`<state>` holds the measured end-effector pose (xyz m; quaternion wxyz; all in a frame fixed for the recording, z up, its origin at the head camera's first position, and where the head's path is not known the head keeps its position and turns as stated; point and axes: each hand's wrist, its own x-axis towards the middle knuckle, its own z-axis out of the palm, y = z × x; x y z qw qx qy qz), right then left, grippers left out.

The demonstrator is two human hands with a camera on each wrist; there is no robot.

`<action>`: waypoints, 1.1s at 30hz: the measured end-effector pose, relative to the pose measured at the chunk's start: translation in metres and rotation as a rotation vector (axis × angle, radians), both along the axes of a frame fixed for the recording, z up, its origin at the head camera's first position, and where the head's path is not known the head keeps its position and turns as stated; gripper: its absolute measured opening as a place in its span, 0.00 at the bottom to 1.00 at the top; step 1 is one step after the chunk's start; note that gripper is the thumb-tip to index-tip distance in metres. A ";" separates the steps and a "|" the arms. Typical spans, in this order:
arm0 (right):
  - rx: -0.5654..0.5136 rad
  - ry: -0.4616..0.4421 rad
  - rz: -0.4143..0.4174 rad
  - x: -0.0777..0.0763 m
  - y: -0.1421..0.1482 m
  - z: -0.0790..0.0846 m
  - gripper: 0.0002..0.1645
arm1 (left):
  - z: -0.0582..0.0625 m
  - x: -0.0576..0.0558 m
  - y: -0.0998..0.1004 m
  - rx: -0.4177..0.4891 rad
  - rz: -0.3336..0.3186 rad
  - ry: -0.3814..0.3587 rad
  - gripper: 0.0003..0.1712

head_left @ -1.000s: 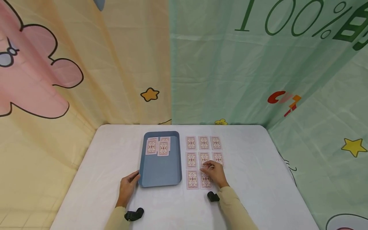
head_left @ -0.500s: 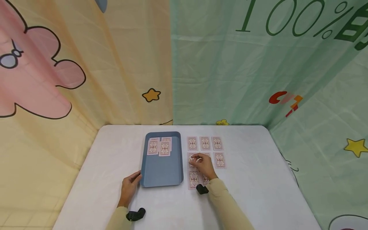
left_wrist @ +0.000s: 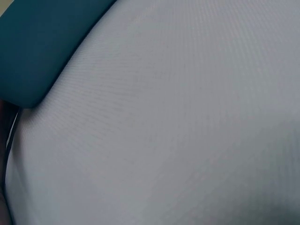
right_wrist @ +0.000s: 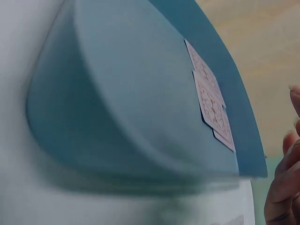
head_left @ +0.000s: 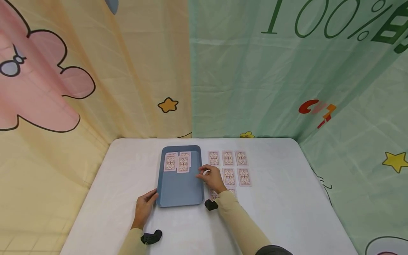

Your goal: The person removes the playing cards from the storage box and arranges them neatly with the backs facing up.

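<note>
My left hand [head_left: 142,209] holds the left rim of a blue-grey tray [head_left: 178,198], near its front corner. In the left wrist view a corner of the tray [left_wrist: 44,47] shows at upper left. Four patterned cards overlap inside the tray, among them a card [head_left: 183,164], face down. My right hand [head_left: 213,177] is at the tray's right rim, thumb and fingertips close together and bent; whether a card is between them I cannot tell. In the right wrist view the hand's fingers [right_wrist: 286,183] show at the right edge, beside the tray [right_wrist: 131,93].
Right of the tray lie rows of face-down cards on the white table [head_left: 280,198]: a back-row card [head_left: 228,158], a middle-row card [head_left: 244,177] and others. My right hand and forearm cover some of them. Printed curtains [head_left: 242,88] hang behind the table.
My right hand has moved left from over the cards to the tray's right rim, its sleeve now covering part of the front row. My left hand stays at the tray.
</note>
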<state>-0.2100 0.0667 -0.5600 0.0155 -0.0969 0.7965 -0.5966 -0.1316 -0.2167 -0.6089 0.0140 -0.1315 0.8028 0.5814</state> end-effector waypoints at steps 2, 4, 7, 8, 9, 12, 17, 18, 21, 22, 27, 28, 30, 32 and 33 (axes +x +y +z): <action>-0.012 -0.004 0.010 -0.003 -0.007 0.001 0.16 | 0.000 -0.001 0.000 -0.005 0.005 0.011 0.21; -0.018 -0.011 0.014 -0.005 -0.013 0.002 0.17 | 0.000 -0.001 0.001 0.000 0.010 0.016 0.21; -0.021 -0.036 0.022 -0.008 -0.021 0.005 0.18 | -0.001 -0.001 0.002 0.004 0.005 0.007 0.21; -0.020 -0.045 0.022 -0.009 -0.024 0.005 0.18 | -0.001 -0.001 0.002 0.005 0.001 0.004 0.21; -0.023 -0.049 0.025 -0.010 -0.026 0.005 0.18 | -0.001 0.000 0.002 0.016 0.002 -0.003 0.21; -0.017 -0.053 0.041 -0.013 -0.034 0.006 0.18 | -0.002 0.001 0.003 0.014 -0.006 -0.002 0.21; -0.019 -0.043 0.062 -0.020 -0.047 0.005 0.20 | -0.001 0.001 0.001 0.011 -0.002 -0.002 0.21; -0.021 -0.044 0.061 -0.021 -0.050 0.005 0.20 | 0.000 0.001 0.001 0.012 -0.002 -0.004 0.21; -0.019 -0.047 0.049 -0.025 -0.058 0.004 0.20 | 0.000 0.001 0.000 0.020 -0.002 -0.013 0.21; -0.017 -0.049 0.046 -0.026 -0.061 0.003 0.19 | 0.001 0.001 0.000 0.021 0.000 -0.014 0.21; -0.002 -0.049 0.026 -0.032 -0.072 -0.001 0.20 | 0.000 0.000 -0.001 0.011 0.009 -0.014 0.21; 0.003 -0.045 0.021 -0.033 -0.074 -0.003 0.20 | 0.000 0.000 -0.001 0.004 0.010 -0.012 0.21; 0.010 -0.041 0.009 -0.035 -0.076 -0.005 0.20 | -0.001 0.001 0.000 0.001 0.012 -0.008 0.21; 0.025 -0.030 -0.003 -0.038 -0.078 -0.006 0.20 | -0.002 0.001 0.000 -0.001 0.015 -0.001 0.20; 0.030 -0.031 -0.009 -0.039 -0.080 -0.007 0.20 | -0.002 0.001 0.001 0.003 0.017 0.004 0.20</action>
